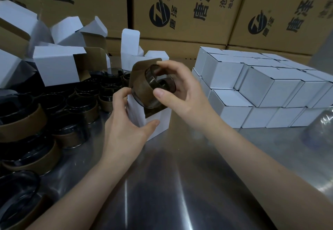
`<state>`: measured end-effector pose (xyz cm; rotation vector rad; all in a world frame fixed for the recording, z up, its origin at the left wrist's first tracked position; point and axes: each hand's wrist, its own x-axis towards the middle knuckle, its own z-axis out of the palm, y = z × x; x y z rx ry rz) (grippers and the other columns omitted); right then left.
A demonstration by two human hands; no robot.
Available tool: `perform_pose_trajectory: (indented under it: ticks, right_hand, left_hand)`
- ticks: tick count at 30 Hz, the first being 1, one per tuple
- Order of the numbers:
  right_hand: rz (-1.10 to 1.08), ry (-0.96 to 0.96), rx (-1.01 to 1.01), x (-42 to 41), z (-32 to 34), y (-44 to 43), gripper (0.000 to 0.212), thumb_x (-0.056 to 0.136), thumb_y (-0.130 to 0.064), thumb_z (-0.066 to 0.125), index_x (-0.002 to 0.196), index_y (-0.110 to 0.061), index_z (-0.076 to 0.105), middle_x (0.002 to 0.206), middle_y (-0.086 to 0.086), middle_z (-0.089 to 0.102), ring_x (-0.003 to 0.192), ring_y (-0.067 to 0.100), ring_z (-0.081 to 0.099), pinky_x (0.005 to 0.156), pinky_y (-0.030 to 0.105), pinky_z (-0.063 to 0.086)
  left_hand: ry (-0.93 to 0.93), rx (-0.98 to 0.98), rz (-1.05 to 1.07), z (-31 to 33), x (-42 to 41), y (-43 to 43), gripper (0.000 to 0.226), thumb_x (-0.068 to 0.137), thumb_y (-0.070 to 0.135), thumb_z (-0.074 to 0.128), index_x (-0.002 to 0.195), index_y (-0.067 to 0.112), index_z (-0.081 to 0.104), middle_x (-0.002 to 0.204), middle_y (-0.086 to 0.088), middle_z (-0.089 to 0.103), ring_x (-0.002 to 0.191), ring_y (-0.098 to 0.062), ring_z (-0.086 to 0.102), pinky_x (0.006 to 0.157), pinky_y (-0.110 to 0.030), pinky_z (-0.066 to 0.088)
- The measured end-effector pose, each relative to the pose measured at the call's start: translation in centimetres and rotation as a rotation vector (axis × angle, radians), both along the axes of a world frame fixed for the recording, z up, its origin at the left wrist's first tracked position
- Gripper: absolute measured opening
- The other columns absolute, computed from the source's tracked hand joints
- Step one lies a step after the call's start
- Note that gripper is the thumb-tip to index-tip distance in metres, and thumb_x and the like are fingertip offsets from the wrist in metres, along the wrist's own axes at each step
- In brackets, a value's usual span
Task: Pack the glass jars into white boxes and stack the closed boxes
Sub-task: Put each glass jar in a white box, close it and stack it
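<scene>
Left hand point(124, 127): gripping box point(160, 121), steadying it.
Right hand point(182, 94): pinching jar point(146, 93), tilted at box mouth.
Tip: level jar, clear flap point(140, 67), slide straight in.
Stack point(252, 85): 3 o'clock.
</scene>
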<state>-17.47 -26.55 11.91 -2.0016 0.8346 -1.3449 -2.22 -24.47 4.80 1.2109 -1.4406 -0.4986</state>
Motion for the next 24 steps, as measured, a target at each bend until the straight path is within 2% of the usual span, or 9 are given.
perform_pose_trajectory:
  ticks: [4,7,9,13,17,20,21,24]
  right_hand:
    - [-0.075,0.029,-0.014,-0.2,0.3,-0.3,0.046,0.08,-0.021,0.066,0.123,-0.024,0.05,0.122,-0.002,0.052,0.124,0.019,0.05,0.101,0.047,0.049]
    - [-0.103,0.111,-0.012,-0.3,0.5,-0.5,0.05,0.075,-0.021,0.069,0.121,-0.025,0.051,0.122,-0.001,0.05,0.122,0.022,0.051,0.099,0.046,0.05]
    - [-0.124,0.189,-0.032,-0.2,0.7,-0.5,0.053,0.071,-0.022,0.07,0.121,-0.024,0.052,0.117,-0.005,0.049,0.119,0.02,0.052,0.098,0.041,0.051]
    - [-0.184,0.367,-0.053,-0.2,1.1,-0.6,0.058,0.07,-0.024,0.071,0.125,-0.023,0.054,0.112,-0.011,0.048,0.113,0.01,0.05,0.093,0.021,0.047]
    - [-0.234,0.509,-0.053,-0.1,1.4,-0.7,0.062,0.074,-0.019,0.074,0.131,-0.02,0.053,0.12,-0.007,0.052,0.115,0.009,0.048,0.093,0.02,0.042]
    - [-0.275,0.616,-0.082,0.3,1.6,-0.7,0.059,0.074,-0.02,0.074,0.13,-0.018,0.055,0.118,-0.006,0.055,0.107,0.008,0.047,0.082,0.012,0.038]
    - [-0.287,0.653,-0.089,0.5,1.7,-0.8,0.054,0.074,-0.02,0.073,0.125,-0.015,0.058,0.115,-0.003,0.058,0.104,0.01,0.049,0.08,0.015,0.04]
    - [-0.291,0.762,-0.088,1.0,2.2,-0.8,0.037,0.075,-0.017,0.069,0.109,-0.005,0.062,0.103,0.007,0.062,0.096,0.02,0.054,0.082,0.037,0.047]
  left_hand:
    - [0.013,-0.006,0.003,0.0,-0.1,0.0,0.08,0.066,0.03,0.086,0.119,0.055,0.032,0.108,0.037,0.05,0.107,0.001,0.053,0.074,-0.012,0.036]
    - [0.016,0.0,-0.003,0.0,-0.2,0.1,0.08,0.065,0.032,0.086,0.119,0.055,0.032,0.109,0.034,0.053,0.104,0.004,0.054,0.072,-0.012,0.036]
    - [0.015,0.006,-0.006,0.0,-0.3,0.1,0.08,0.065,0.034,0.085,0.12,0.054,0.032,0.112,0.028,0.056,0.104,0.004,0.056,0.071,-0.012,0.037]
    - [-0.003,0.019,0.0,-0.1,-0.4,0.1,0.081,0.065,0.034,0.085,0.122,0.054,0.032,0.121,0.022,0.058,0.108,-0.004,0.057,0.069,-0.012,0.037]
    - [-0.016,0.019,0.002,-0.1,-0.4,0.1,0.081,0.065,0.035,0.085,0.12,0.059,0.03,0.125,0.023,0.054,0.113,-0.009,0.057,0.072,-0.013,0.039]
    - [-0.022,0.021,0.0,-0.1,-0.4,0.1,0.082,0.065,0.036,0.084,0.121,0.059,0.03,0.126,0.022,0.055,0.112,-0.01,0.058,0.072,-0.013,0.039]
    - [-0.025,0.022,-0.002,-0.1,-0.3,0.1,0.082,0.065,0.035,0.085,0.122,0.059,0.029,0.126,0.023,0.054,0.112,-0.01,0.057,0.072,-0.013,0.038]
    - [-0.031,0.024,-0.017,-0.1,-0.2,0.0,0.085,0.066,0.035,0.085,0.125,0.058,0.029,0.128,0.024,0.052,0.115,-0.008,0.055,0.073,-0.013,0.038]
